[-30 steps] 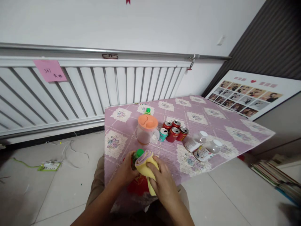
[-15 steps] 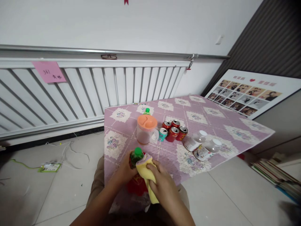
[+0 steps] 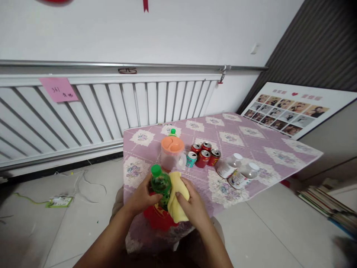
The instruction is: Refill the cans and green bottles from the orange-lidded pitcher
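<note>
My left hand [image 3: 142, 197] is wrapped round a green plastic bottle [image 3: 161, 183] with a green cap, tilted to the left. Folded in my right hand [image 3: 192, 203] is a yellow cloth [image 3: 177, 199], pressed against the bottle's right side. Below the bottle, a red tray-like piece with gold markings [image 3: 158, 219] lies at the table's near edge, partly covered by my hands and the cloth. Behind the bottle stands a clear pitcher [image 3: 169, 160] with an orange lid.
A second green-capped bottle [image 3: 173, 131] is mostly hidden behind the pitcher. To the right stand several drink cans [image 3: 203, 159] and two clear bottles with white caps [image 3: 242, 176]. A flowered cloth covers the table [image 3: 195, 126], which reaches the radiator [image 3: 156, 100].
The green bottle has risen and leans left, showing more of its body. The yellow cloth has moved up with my right hand and lies flatter against the bottle.
</note>
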The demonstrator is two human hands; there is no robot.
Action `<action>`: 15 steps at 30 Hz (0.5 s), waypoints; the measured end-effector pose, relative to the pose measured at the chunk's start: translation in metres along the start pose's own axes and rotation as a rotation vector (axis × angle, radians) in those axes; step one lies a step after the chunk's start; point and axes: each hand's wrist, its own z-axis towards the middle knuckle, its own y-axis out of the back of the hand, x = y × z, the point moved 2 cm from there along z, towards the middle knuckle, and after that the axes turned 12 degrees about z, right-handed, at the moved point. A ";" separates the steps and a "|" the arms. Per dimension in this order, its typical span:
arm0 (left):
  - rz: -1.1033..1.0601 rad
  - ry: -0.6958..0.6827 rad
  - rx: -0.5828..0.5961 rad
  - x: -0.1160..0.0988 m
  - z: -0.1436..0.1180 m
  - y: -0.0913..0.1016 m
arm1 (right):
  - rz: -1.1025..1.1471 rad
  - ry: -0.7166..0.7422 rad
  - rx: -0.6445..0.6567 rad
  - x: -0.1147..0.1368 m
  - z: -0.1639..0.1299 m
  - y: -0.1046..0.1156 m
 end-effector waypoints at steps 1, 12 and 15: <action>-0.025 -0.019 0.009 -0.005 -0.001 0.002 | 0.097 -0.096 -0.006 -0.004 0.002 0.001; -0.196 -0.125 -0.123 -0.037 -0.006 0.011 | 0.920 -0.583 0.115 -0.028 -0.009 -0.022; -0.147 -0.108 -0.202 -0.036 -0.007 0.010 | 0.821 -0.532 0.170 -0.028 -0.016 -0.034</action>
